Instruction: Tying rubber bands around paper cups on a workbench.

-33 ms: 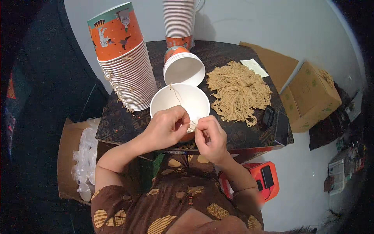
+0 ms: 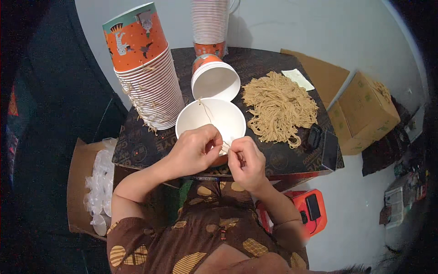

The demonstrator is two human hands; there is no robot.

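Note:
A white-lined paper bucket (image 2: 187, 119) stands at the table's near edge, its mouth tilted toward me. At its near rim, my left hand (image 2: 196, 148) pinches a thin tan cord (image 2: 226, 144). My right hand (image 2: 247, 162) is closed on the same cord just to the right, fingertips pressed together. How the cord meets the near rim is hidden by my fingers. Another length of cord (image 2: 206, 108) runs from a hole in the far rim down inside the bucket.
Left stands a tall stack of orange buckets (image 2: 150, 86) with cords at their rims. Behind are nested buckets (image 2: 216, 82) on their side and another stack (image 2: 209, 23). A heap of tan cords (image 2: 280, 105) lies right, near a black object (image 2: 314, 136). Cardboard boxes (image 2: 365, 112) flank the table.

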